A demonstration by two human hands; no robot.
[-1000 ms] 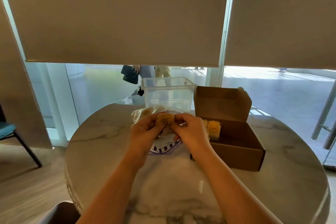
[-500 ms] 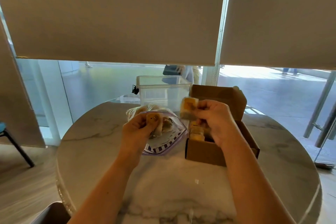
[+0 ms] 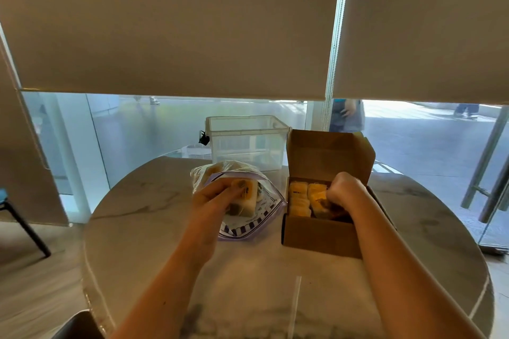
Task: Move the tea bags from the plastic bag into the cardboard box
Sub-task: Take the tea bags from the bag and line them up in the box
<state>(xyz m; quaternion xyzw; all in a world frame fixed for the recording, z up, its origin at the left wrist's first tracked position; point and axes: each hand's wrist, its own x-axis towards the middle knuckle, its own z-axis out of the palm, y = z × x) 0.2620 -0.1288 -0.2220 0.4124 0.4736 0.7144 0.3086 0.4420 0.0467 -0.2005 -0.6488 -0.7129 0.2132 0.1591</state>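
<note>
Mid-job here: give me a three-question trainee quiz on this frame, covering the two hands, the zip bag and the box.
1. True or false: the brown cardboard box has its lid flap standing open.
2. Where is the right hand? A) inside the box among the yellow tea bags; B) in the clear plastic tub; C) flat on the round marble table.
3. Fill in: the left hand grips a tea bag at the mouth of the clear purple-edged plastic ____.

Key: 1 true; 2 A; 3 bag. Whether the right hand's curled fingers hold a tea bag is hidden.
</note>
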